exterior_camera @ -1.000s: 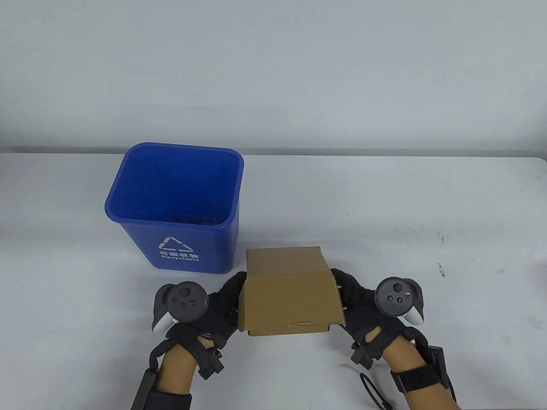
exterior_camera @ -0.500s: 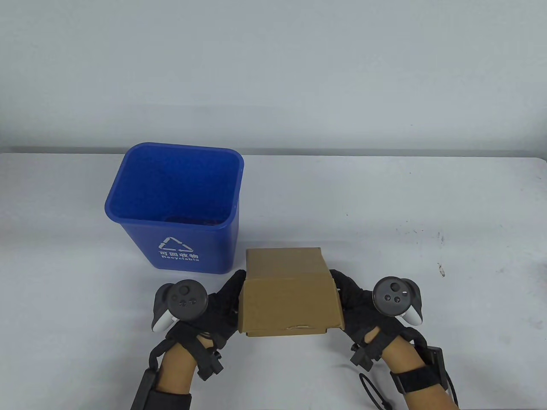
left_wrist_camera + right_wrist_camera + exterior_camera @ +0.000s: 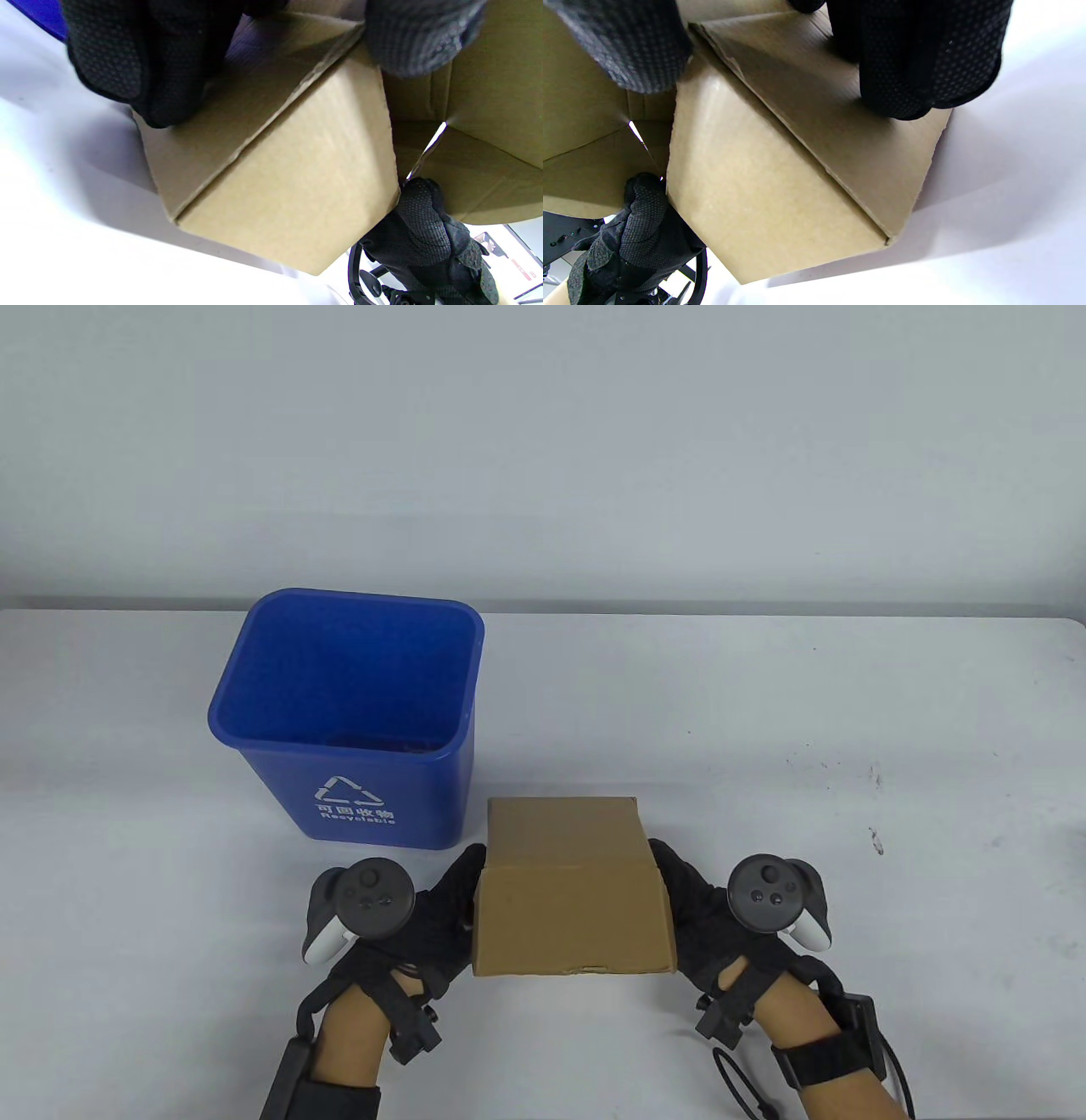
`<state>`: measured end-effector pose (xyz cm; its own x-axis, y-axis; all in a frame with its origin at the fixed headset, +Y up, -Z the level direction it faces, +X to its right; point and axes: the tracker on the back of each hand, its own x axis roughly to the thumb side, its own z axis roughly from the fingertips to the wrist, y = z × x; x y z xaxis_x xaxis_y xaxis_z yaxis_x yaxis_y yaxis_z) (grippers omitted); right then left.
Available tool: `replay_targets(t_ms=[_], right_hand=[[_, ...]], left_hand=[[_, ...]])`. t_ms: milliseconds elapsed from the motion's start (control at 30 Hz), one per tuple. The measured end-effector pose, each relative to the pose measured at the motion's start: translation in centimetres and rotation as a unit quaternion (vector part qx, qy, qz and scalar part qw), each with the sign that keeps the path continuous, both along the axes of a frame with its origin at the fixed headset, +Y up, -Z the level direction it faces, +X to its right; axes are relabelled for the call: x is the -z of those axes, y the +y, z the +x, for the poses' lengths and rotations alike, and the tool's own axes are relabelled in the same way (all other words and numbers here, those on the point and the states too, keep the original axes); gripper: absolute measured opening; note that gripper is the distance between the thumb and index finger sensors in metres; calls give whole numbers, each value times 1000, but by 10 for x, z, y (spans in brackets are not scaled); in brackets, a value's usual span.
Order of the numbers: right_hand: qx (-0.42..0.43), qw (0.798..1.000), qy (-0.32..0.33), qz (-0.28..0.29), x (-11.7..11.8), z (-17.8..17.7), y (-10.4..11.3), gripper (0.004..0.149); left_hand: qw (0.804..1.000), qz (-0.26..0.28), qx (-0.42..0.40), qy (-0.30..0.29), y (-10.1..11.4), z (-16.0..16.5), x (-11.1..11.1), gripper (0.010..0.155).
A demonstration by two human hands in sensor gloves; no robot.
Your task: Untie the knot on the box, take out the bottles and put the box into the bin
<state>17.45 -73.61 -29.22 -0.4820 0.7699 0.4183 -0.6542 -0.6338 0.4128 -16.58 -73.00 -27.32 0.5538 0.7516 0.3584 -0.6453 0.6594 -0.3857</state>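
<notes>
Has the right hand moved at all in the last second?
Yes. The right hand shifted left, closer to the cardboard box and blue bin, which stayed put.

Our right hand (image 3: pixel 916 59) gripped the cardboard box (image 3: pixel 763 178), fingers (image 3: pixel 925 84) on one side, thumb (image 3: pixel 628 46) on the adjoining face. Our left hand (image 3: pixel 640 228) touched its lower corner above the white table (image 3: pixel 1009 212).

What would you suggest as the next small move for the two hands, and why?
Probably lift the box toward the blue bin: the left hand and right hand grip its opposite sides, and the open bin stands just behind-left.
</notes>
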Motion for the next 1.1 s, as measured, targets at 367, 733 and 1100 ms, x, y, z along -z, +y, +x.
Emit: replay_targets(t_ms=[367, 733, 1100], right_hand=[[-20, 1000, 8, -10, 1, -3, -4, 99], [-23, 1000, 10, -12, 2, -3, -5, 99], [27, 999, 2, -24, 4, 1, -5, 98]], left_hand=[[1000, -17, -7, 13, -1, 1, 1, 98], [999, -28, -32, 21, -2, -2, 1, 101], [998, 2, 55, 9, 4, 3, 1, 99]])
